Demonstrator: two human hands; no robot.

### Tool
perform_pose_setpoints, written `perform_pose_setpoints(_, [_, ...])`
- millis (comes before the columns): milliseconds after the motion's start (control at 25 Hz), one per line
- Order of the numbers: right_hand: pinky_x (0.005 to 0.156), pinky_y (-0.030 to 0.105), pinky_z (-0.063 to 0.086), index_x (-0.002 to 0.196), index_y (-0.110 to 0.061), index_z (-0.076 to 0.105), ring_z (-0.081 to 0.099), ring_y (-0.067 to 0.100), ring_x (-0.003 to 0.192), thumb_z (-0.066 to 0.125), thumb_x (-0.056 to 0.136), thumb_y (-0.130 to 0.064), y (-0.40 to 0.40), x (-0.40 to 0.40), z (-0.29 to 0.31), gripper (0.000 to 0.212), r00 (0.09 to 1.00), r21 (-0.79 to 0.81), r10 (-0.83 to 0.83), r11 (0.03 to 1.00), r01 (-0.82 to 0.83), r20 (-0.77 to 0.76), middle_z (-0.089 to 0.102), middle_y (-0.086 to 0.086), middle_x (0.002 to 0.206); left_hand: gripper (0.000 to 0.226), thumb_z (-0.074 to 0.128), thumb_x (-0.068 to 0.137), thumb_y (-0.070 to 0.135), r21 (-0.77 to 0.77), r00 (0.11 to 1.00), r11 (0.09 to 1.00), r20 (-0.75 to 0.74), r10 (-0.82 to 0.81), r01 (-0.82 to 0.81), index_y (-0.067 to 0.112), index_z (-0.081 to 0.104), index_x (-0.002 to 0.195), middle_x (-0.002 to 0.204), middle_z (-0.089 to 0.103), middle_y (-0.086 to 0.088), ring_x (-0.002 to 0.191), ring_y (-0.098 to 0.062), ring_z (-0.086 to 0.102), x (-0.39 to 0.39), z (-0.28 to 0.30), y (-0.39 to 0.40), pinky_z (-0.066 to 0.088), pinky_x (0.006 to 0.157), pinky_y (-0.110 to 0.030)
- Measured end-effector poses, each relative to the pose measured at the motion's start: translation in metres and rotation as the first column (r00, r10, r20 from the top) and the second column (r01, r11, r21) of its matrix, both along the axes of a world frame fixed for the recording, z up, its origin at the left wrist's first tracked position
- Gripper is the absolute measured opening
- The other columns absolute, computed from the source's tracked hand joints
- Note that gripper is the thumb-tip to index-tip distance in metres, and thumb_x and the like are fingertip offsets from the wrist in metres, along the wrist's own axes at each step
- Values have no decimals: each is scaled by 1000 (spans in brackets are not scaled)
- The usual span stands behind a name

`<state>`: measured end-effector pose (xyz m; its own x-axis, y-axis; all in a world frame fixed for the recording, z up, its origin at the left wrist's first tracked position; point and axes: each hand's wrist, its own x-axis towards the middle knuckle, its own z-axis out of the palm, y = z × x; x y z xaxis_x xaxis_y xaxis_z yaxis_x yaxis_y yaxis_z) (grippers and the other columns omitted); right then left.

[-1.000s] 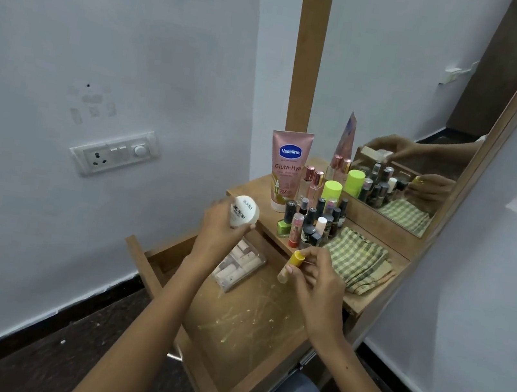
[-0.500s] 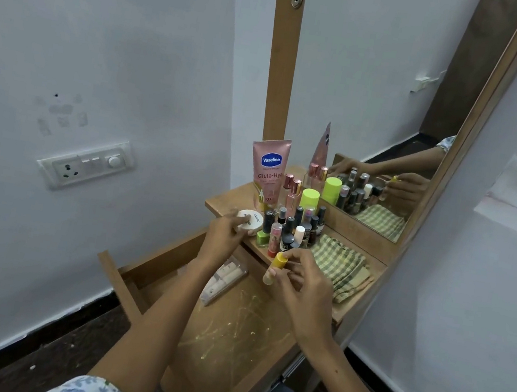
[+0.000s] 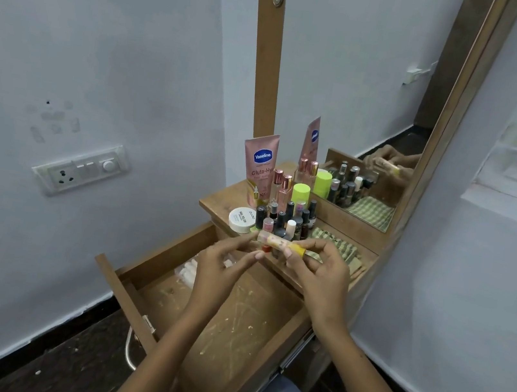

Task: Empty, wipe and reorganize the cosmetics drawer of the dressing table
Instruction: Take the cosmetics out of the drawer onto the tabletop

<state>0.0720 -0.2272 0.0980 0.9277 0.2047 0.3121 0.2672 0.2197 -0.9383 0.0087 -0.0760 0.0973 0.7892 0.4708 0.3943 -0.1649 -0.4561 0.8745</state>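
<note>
step: emptying | right hand [image 3: 323,270] fingers pinch lip-balm stick [image 3: 280,242] horizontal to read it; left hand [image 3: 223,258] fingers loose, steadying tip | drawer [image 3: 230,323] nearly bare

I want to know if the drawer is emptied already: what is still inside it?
Inside the drawer, scattered crumbs and a clear packet of pale items at the back; the left hand partly covers it.

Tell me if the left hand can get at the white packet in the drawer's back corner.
Probably yes. The left hand hovers just above the packet, the drawer is pulled open, and nothing covers the packet. But its fingers touch the tube that the right hand holds, so they must let go first.
</note>
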Motion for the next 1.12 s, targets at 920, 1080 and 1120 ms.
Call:
perform_pose_setpoints(920, [63,34,53,83,-9,69,66,24,76,73,82,-15,12,134,-1,7,901,-745,-292,508,431,322,69,7,79,61,21,91,61,491,987,869,-98,128,-64,29,44,138,155,26,6,142,-11,21,36,-1,-34,19,110,-30])
perform_pose_setpoints(1080, [60,34,49,83,-7,68,65,28,77,70,86,-20,16,137,-3,13,898,-794,-281,426,434,339,68,10,80,51,29,94,55,485,982,871,-114,148,-75,29,44,136,154,26,6,142,-10,19,31,-7,-27,17,111,-29])
perform_pose_setpoints(1120, [61,34,49,84,-8,67,64,27,77,69,86,-20,16,137,-2,13,898,-794,-279,426,434,342,68,9,81,49,31,95,54,479,981,874,-122,152,-76,30,44,136,155,25,6,142,-10,18,30,-7,-26,17,112,-30])
